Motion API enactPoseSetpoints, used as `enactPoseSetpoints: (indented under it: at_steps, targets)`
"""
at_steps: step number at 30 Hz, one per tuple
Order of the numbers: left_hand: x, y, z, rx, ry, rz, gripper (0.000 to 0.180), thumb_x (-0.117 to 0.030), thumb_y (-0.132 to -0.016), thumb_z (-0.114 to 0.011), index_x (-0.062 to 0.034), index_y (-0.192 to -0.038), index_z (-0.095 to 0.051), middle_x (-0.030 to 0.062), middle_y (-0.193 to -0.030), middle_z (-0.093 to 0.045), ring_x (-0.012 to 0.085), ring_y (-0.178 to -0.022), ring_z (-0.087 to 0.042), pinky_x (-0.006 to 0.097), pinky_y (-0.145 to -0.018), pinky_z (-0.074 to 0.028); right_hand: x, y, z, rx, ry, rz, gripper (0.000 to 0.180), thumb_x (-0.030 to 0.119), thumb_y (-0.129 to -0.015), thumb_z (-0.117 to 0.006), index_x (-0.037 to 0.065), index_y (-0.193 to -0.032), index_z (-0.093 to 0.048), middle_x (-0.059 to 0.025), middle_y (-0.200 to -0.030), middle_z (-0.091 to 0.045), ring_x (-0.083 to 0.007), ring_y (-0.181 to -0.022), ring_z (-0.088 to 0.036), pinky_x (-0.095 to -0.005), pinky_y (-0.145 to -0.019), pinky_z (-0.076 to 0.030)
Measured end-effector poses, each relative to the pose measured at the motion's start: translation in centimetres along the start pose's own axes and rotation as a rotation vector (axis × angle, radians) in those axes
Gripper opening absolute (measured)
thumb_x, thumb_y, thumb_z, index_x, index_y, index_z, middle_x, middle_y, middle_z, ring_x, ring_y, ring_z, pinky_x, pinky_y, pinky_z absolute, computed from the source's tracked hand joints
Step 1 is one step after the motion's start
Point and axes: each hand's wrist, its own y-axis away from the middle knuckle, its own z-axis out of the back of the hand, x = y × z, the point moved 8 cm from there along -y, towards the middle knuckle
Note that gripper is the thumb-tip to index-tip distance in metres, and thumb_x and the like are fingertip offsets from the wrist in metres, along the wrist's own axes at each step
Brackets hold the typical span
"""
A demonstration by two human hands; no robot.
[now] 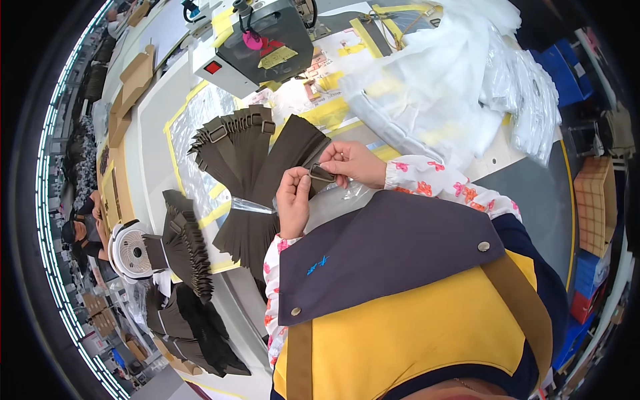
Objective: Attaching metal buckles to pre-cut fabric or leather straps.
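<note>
A small, dark metal buckle with a rounded rectangular frame (323, 175) sits just above the centre of the frame, tilted, with dark webbing visible at it. The person's left hand (293, 201) pinches its left side between thumb and curled fingers; the right hand (348, 163) closes thumb and fingertips on its right side. Left of the hands, a fanned bundle of dark olive fabric straps (257, 175) with similar buckles lies on the pale table (155, 127).
</note>
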Motion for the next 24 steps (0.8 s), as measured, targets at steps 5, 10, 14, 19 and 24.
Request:
enactPoseSetpoints:
  at_steps: [5, 10, 14, 19, 24]
  targets:
    - [-0.1, -0.2, -1.1, 0.043, 0.040, -0.046, 0.010, -0.006, -0.089, -0.045, -0.0009, -0.096, -0.049, -0.0018, -0.085, -0.051, 0.0023, -0.074, -0.043, 0.015, -0.065, -0.035, -0.8, -0.3, -0.5, 0.037, 0.169, 0.071, 0.011, 0.011, -0.084, -0.054, 0.002, -0.088, -0.050, -0.0009, -0.065, -0.053, -0.0052, -0.048, -0.049, -0.0183, -0.041, -0.040]
    - [-2.4, -0.5, -0.8, 0.029, -0.219, -0.200, 0.013, -0.006, -0.082, -0.053, -0.0046, -0.095, -0.055, 0.0042, -0.085, -0.053, 0.0134, -0.075, -0.048, 0.023, -0.068, -0.037, -2.1, -0.6, 0.0, 0.000, 0.203, -0.077, 0.010, 0.011, -0.084, -0.053, 0.001, -0.085, -0.050, -0.0015, -0.062, -0.053, -0.0065, -0.047, -0.050, -0.0193, -0.042, -0.041]
    - [-5.9, 0.7, -1.6, 0.058, -0.713, -0.458, 0.013, -0.003, -0.071, -0.062, -0.0062, -0.083, -0.061, 0.0052, -0.084, -0.055, 0.0234, -0.081, -0.050, 0.031, -0.072, -0.038, -1.2, -0.5, -0.6, 0.058, 0.279, -0.038, 0.011, 0.012, -0.085, -0.054, 0.001, -0.086, -0.051, 0.0000, -0.067, -0.055, -0.0032, -0.052, -0.049, -0.0182, -0.044, -0.042]
    - [-4.0, 2.0, -0.4, 0.142, -0.463, -0.209, 0.015, -0.001, -0.072, -0.061, -0.0037, -0.086, -0.059, 0.0080, -0.074, -0.057, 0.0239, -0.067, -0.054, 0.033, -0.061, -0.042, -3.6, -1.4, -1.5, 0.135, 0.354, -0.044, 0.009, 0.010, -0.083, -0.053, 0.002, -0.080, -0.049, -0.0001, -0.066, -0.053, -0.0050, -0.052, -0.050, -0.0199, -0.047, -0.044]
    - [-2.9, 1.9, 1.6, 0.135, -0.752, -0.060, 0.011, -0.010, -0.079, -0.055, -0.0001, -0.078, -0.051, 0.0166, -0.067, -0.055, 0.0354, -0.063, -0.054, 0.038, -0.056, -0.043, -5.8, -1.4, -2.8, 0.158, 0.142, -0.226, 0.012, 0.007, -0.081, -0.053, 0.002, -0.075, -0.044, -0.0006, -0.063, -0.051, -0.0077, -0.054, -0.053, -0.0209, -0.048, -0.044]
